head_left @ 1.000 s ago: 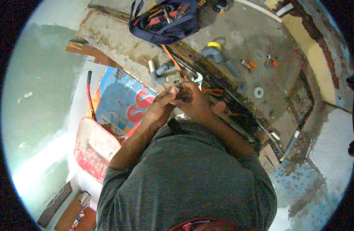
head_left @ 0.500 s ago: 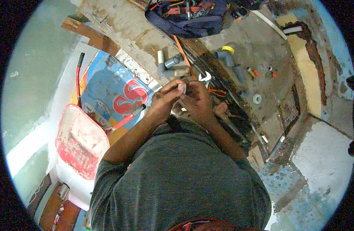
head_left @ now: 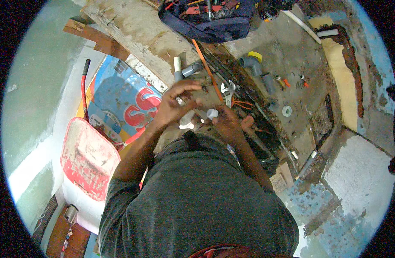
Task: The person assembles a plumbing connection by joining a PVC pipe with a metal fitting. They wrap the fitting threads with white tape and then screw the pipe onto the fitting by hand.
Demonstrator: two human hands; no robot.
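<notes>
My left hand (head_left: 176,104) is raised in front of my body with its fingers curled. A small pale thing (head_left: 180,101) shows inside it, too small to name. My right hand (head_left: 228,122) is closed on a small white plastic piece (head_left: 212,114), pinched at the fingertips. The two hands are a little apart. Just beyond the right hand lies an adjustable wrench (head_left: 228,90), next to an orange strip (head_left: 208,69). Past the left hand are a grey pipe elbow (head_left: 178,74) with a white end and a short grey pipe piece (head_left: 192,69).
A dark tool bag (head_left: 206,23) lies at the far side. On the right floor are a grey fitting with a yellow ring (head_left: 254,60), a white ring (head_left: 286,111) and small orange-tipped pieces (head_left: 285,82). A red wheelbarrow (head_left: 90,159) stands left. A hammer (head_left: 253,133) lies beside my right forearm.
My hands have moved apart from being together; the left went leftward, the right slightly down and right. The white piece now shows at my right fingertips, and more of the wrench is visible.
</notes>
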